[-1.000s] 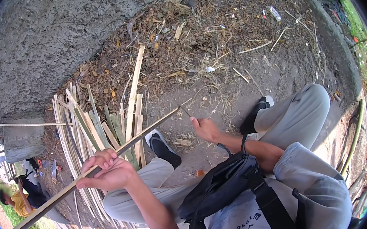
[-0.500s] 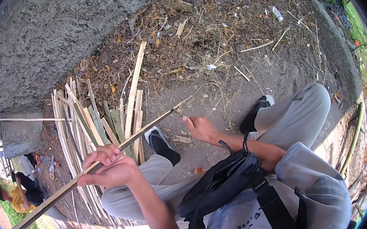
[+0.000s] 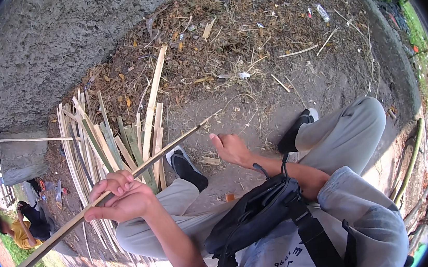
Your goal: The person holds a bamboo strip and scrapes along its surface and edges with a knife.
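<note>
A long, narrow bamboo strip point(image 3: 173, 146) slants across in front of me, from the far lower left up to a thin, frayed-looking tip near the middle. My left hand point(image 3: 129, 198) is closed round it, palm up, with the fingers curled over the top. Just below the strip's tip is my right hand point(image 3: 232, 149), fingers curled into a fist and thumb raised. Whatever it may hold is hidden or too small to make out. Under the strip, a bundle of split bamboo strips point(image 3: 158, 134) lies on the ground beside my left foot.
A rough grey rock or concrete face point(image 3: 59, 50) rises at the upper left. Dry leaves and scraps point(image 3: 205, 51) cover the ground ahead. A black bag point(image 3: 256, 212) hangs at my waist. At the far left sits another person in a yellow top point(image 3: 21, 234). Sticks point(image 3: 410, 165) lie at right.
My left hand and the bamboo strip have shifted slightly left. My right hand, still closed, has moved a little left and up. The view has tilted slightly.
</note>
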`<move>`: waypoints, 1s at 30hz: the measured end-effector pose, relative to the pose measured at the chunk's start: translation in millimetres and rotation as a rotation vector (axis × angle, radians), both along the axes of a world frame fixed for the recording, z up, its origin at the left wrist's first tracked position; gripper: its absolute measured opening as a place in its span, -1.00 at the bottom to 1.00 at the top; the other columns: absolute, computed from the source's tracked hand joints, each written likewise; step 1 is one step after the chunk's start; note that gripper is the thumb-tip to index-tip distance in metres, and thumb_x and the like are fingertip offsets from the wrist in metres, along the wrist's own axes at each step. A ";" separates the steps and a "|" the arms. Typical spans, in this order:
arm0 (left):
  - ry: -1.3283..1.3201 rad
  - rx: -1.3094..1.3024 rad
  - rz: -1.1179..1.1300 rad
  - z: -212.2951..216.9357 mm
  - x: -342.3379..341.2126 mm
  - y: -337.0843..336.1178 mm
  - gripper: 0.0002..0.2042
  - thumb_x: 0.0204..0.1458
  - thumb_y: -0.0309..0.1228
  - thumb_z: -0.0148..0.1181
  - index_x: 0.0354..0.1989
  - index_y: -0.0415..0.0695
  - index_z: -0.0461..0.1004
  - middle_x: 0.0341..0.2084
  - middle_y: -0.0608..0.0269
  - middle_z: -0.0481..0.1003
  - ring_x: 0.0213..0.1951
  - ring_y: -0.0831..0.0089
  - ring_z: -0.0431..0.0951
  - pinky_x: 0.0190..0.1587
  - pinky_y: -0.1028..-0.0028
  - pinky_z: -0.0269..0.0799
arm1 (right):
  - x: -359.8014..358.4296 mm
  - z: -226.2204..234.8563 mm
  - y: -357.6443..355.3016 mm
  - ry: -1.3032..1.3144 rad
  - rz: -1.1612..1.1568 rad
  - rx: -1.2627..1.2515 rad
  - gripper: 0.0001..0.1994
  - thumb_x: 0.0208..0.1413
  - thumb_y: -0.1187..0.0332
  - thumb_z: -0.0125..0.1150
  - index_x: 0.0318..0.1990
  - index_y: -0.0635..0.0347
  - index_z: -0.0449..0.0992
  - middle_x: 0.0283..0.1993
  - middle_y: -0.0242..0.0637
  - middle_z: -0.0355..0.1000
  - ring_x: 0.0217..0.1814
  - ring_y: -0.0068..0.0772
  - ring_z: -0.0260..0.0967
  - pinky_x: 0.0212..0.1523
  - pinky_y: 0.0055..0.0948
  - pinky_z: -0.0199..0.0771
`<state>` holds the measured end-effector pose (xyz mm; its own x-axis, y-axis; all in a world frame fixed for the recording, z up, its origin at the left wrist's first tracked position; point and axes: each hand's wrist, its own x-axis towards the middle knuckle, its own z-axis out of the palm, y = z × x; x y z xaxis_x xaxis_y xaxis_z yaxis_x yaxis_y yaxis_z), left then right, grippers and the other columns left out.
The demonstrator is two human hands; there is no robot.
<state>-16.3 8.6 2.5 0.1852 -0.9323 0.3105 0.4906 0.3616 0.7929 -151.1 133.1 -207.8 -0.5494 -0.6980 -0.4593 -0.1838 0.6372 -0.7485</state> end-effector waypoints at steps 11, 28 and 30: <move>0.029 0.022 0.045 0.2 -2.5 -5.3 -0.33 -0.01 0.36 -0.29 -0.56 -0.09 0.35 -0.85 0.43 0.06 -0.77 0.60 0.11 -0.69 0.59 0.10 | -30.0 -54.8 15.8 -0.024 0.017 0.216 -0.38 0.17 -0.11 -0.27 -0.33 0.33 0.52 -0.35 0.19 0.45 -0.18 0.24 0.41 -0.12 0.03 0.37; -0.050 0.059 0.129 10.5 -10.9 -0.2 -0.32 -0.09 0.41 -0.19 -0.60 -0.08 0.28 -0.86 0.45 0.03 -0.77 0.63 0.06 -0.68 0.63 0.00 | -6.8 -4.1 19.7 0.038 0.055 0.078 -0.40 0.17 -0.10 -0.28 -0.36 0.29 0.53 -0.32 0.16 0.46 -0.18 0.23 0.40 -0.08 0.00 0.36; -0.011 0.088 0.120 7.0 -3.5 -6.1 -0.33 -0.09 0.41 -0.18 -0.61 -0.08 0.26 -0.86 0.45 0.02 -0.77 0.63 0.05 -0.68 0.63 -0.02 | -3.0 -4.0 23.6 0.031 0.066 0.037 -0.40 0.17 -0.10 -0.27 -0.35 0.29 0.55 -0.29 0.15 0.46 -0.15 0.20 0.41 -0.07 0.01 0.36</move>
<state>-19.8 2.5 9.4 0.2939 -0.9274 0.2314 0.4389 0.3460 0.8292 -154.2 156.7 -211.7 -0.5169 -0.7162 -0.4690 -0.2489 0.6499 -0.7181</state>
